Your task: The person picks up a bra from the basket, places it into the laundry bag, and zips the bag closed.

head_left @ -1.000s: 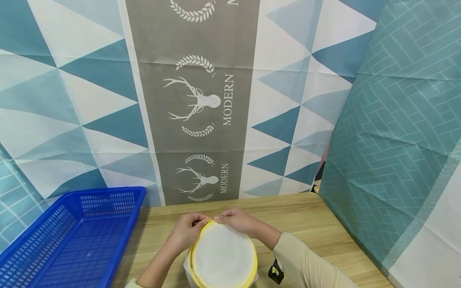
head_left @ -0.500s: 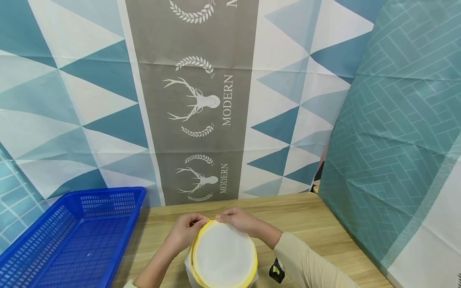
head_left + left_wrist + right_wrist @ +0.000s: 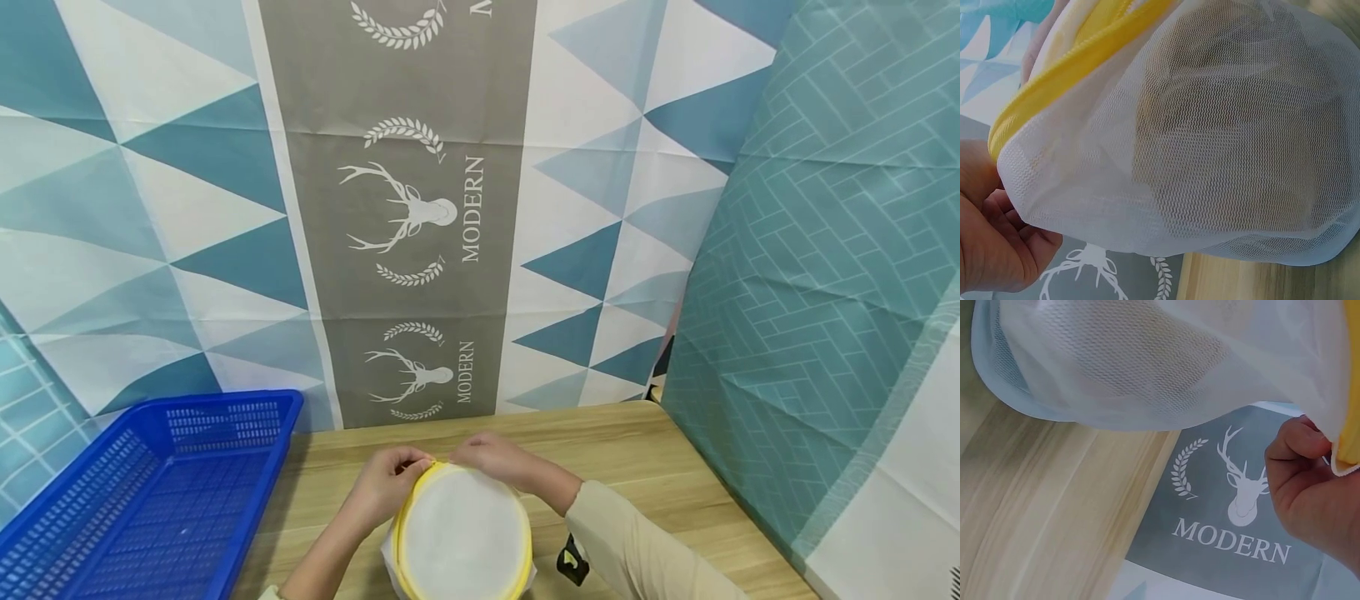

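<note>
A round white mesh laundry bag [image 3: 465, 533] with a yellow zip edge [image 3: 531, 542] stands on the table in front of me. At the far side of its rim my left hand [image 3: 386, 483] pinches the yellow edge between thumb and fingers. Right beside it, my right hand [image 3: 498, 460] grips the same rim; its fingertips are partly hidden in the head view. The right wrist view shows the curled fingers of the right hand [image 3: 1310, 469] at the bag's edge. Through the mesh side [image 3: 1229, 137] a brownish patch shows; I cannot tell what it is.
A blue plastic basket [image 3: 180, 500] stands at the left of the wooden table [image 3: 615, 450]. A small black and yellow object [image 3: 573, 562] lies near the right sleeve. Patterned sheets [image 3: 420, 250] hang behind the table and along its right side.
The right hand has shifted slightly left and its fingers have turned, so the thumb tip shows less. The bag's lid has moved slightly left. The left hand stays at about the same spot.
</note>
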The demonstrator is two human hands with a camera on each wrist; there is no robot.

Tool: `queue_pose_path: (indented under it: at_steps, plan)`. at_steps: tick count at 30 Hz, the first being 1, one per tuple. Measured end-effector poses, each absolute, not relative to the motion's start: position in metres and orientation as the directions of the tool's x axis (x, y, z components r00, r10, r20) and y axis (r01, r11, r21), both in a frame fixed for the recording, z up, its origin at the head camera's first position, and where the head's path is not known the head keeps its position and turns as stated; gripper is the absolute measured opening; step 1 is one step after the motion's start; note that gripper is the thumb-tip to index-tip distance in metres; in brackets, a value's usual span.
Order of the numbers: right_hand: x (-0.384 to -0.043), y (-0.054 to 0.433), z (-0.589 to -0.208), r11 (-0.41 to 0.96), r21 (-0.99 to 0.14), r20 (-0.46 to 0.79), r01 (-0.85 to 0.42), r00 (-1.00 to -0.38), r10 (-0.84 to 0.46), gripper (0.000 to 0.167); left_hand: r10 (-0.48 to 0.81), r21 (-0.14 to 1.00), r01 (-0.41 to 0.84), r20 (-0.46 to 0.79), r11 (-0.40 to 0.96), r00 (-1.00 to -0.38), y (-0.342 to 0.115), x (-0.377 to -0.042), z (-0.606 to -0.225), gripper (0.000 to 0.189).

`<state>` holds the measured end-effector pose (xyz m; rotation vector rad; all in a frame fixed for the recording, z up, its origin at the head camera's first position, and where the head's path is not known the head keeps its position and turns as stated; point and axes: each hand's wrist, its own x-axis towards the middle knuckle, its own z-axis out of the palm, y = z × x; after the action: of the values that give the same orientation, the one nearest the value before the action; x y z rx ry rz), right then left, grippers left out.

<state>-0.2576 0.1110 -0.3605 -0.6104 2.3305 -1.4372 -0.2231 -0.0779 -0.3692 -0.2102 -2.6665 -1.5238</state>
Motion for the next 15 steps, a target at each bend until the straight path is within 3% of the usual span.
queue_pose_path:
  at_steps: [9,15]
  plan:
    - [-0.2584,0.1046,-0.36,0.39,-0.908,-0.113,-0.15,-0.81,-0.575,0.028,0.081,0.861,0.15,0.127,0.486,-0.989,-0.0783,-0.2252,-0.3706,0.012]
    - [-0.2585,0.1037,-0.3615,0.38,-0.913,-0.102,-0.15,-0.817,-0.568,0.028,0.075,0.865,0.144,0.123,0.481,-0.99,-0.0786,-0.2247,-0.3705,0.012]
